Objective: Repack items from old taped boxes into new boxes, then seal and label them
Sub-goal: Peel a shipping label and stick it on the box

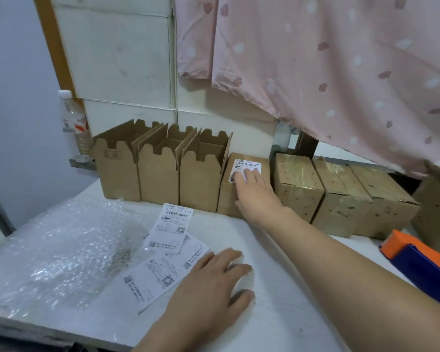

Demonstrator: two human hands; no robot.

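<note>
Fingers (250,177) of the right hand (255,193) press flat, close together, on a label (247,164) on a box (228,199). Left hand (214,283), at 6 o'clock, rests spread on the table (290,316).

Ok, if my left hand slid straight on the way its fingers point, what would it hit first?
Likely your right forearm, crossing ahead of the left hand toward the labelled box. Its height above the table is unclear, so the hand might pass under it.
</note>
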